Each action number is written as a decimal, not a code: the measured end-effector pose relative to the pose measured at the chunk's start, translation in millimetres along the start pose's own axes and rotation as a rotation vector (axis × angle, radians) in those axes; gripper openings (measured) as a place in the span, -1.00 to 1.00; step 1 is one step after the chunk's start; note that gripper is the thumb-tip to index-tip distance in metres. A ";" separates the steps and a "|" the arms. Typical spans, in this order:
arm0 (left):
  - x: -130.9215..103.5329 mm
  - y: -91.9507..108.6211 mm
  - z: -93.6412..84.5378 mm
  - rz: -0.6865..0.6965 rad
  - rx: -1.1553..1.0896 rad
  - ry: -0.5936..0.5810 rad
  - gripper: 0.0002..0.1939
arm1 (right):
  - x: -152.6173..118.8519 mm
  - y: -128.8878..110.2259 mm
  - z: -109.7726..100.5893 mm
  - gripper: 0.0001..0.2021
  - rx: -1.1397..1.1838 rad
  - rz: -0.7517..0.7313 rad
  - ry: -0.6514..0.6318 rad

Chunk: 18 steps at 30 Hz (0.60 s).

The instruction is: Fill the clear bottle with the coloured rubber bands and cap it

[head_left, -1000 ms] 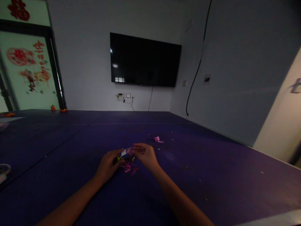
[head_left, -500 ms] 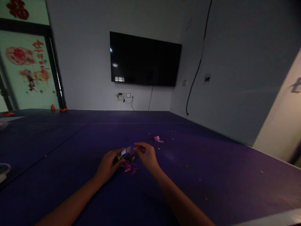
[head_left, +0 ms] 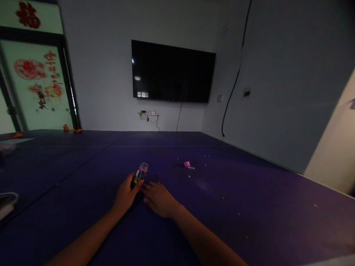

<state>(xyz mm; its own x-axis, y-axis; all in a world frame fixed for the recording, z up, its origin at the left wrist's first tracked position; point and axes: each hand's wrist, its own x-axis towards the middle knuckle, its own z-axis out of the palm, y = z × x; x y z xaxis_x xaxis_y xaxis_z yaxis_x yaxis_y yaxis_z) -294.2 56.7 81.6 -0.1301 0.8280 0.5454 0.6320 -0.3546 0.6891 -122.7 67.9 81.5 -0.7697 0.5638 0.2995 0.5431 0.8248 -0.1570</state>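
Observation:
A small clear container [head_left: 142, 171] with colourful pieces inside is gripped by my left hand [head_left: 126, 192], its open end tilted up and away from me. Beside it, my right hand [head_left: 160, 199] lies palm down on the purple surface [head_left: 249, 207], fingers spread and pointing left toward the container. A bit of red shows at its fingertips; the rest under the hand is hidden. The pink cap with a loop [head_left: 186, 164] lies farther off, to the right.
White specks dot the surface on the right. At the left edge sits a white object with a curved handle [head_left: 8, 207]. Orange objects [head_left: 77, 130] stand by the door at the far left. A television [head_left: 173, 72] hangs on the wall.
My right hand has come down and left, now covering the spot where loose pink, red and yellow clips lay. The container has turned more upright in my left hand.

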 end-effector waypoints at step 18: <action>-1.1 3.9 -1.3 0.075 0.092 -0.049 -0.52 | 4.6 20.8 -6.1 -0.66 -0.081 0.110 -0.042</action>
<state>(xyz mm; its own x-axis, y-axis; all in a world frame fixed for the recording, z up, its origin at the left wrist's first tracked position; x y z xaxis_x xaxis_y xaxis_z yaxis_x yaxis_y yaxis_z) -292.6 53.8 84.3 -0.0439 0.8217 0.5682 0.7062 -0.3768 0.5995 -112.9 87.3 85.4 -0.7166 0.6533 0.2443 0.6488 0.7529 -0.1102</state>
